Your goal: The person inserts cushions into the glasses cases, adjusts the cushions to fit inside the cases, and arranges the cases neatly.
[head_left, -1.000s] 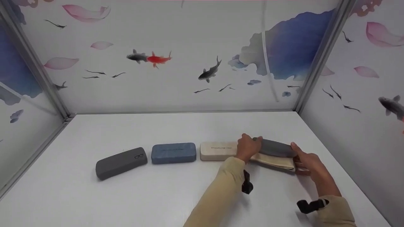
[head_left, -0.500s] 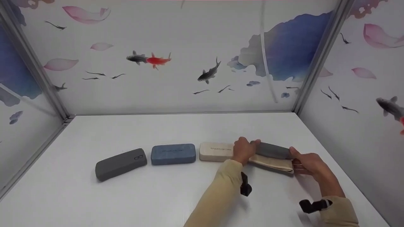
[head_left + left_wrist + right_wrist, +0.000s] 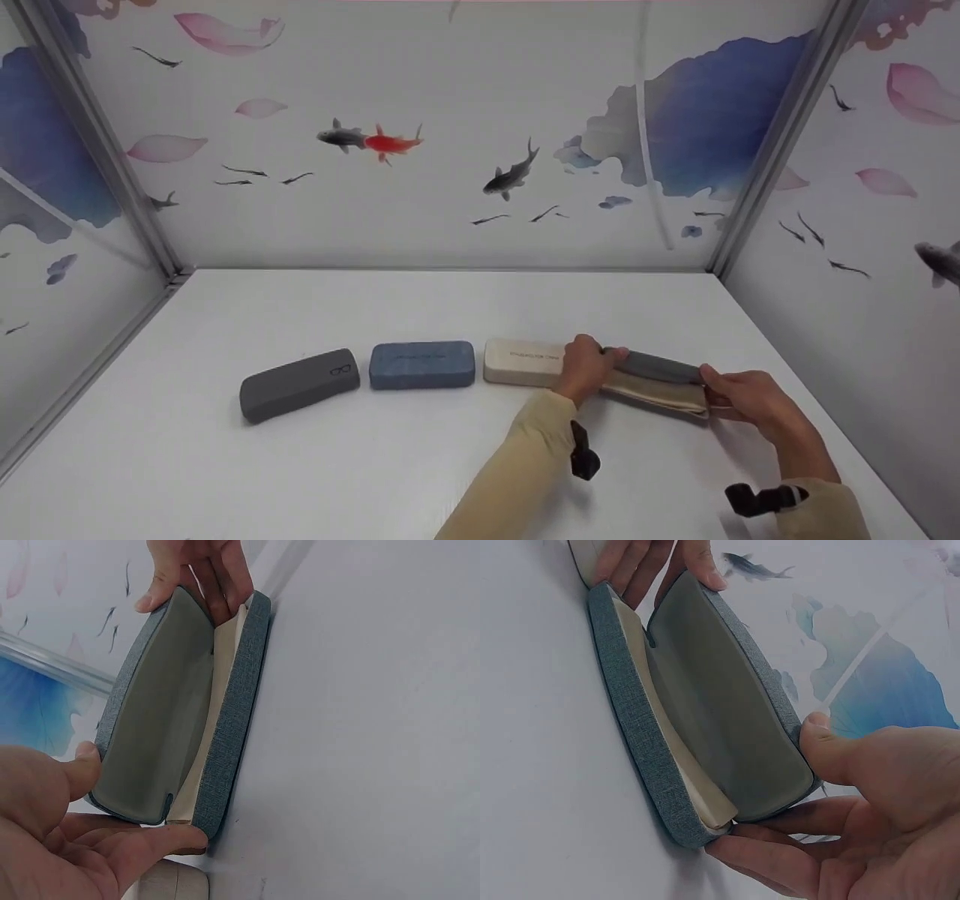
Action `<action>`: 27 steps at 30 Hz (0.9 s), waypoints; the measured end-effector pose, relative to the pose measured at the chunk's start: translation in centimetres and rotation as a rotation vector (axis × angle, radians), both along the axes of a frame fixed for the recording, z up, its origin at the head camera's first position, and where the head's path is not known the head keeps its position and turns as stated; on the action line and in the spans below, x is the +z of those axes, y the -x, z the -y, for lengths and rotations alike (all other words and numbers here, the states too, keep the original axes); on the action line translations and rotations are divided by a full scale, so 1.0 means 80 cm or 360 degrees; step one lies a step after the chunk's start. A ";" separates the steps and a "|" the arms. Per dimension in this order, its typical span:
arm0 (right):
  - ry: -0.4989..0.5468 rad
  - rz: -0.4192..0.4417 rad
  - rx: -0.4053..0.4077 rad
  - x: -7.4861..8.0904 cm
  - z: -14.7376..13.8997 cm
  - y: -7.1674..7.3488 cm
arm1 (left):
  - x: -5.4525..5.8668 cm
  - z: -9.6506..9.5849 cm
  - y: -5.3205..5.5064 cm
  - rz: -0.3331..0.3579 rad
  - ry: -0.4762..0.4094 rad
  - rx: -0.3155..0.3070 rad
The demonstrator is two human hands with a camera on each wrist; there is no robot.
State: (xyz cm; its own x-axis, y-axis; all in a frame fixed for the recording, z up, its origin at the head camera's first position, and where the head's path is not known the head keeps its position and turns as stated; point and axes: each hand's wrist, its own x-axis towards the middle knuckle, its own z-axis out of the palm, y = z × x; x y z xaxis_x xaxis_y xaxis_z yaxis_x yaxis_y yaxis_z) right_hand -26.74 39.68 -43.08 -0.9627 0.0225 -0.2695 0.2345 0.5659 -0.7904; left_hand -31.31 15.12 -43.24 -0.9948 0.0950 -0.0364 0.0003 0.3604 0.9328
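Observation:
A grey-blue glasses case lies at the right of the row with its lid raised, showing a smooth grey-green lining. A folded tan cloth is inside its base. My left hand grips the case's left end, thumb on the lid's edge and fingers at the base. The right hand holds the opposite end the same way, its thumb on the lid and fingers by the lower corner. Next to my left hand, a cream glasses case is partly hidden by it.
Further left along the white table are a blue case and a dark grey case with a glasses print, set at a slant. Printed panels wall in the back and sides.
The raised lid shows as a narrower strip, tipped somewhat down towards the base, both hands keeping their hold at its ends. The head view has shifted slightly; the other cases stay put.

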 end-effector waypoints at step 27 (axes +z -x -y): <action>0.0037 0.0071 0.0091 -0.005 -0.019 0.006 | -0.010 0.003 -0.013 -0.0077 0.0200 -0.0078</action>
State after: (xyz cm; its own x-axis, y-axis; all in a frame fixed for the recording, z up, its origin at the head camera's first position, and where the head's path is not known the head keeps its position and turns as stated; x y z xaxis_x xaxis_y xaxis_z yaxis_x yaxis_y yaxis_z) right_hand -27.20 41.22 -43.50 -0.9492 -0.0387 -0.3123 0.2380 0.5609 -0.7930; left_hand -30.31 14.89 -44.07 -0.9899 0.1415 -0.0029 0.0649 0.4725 0.8789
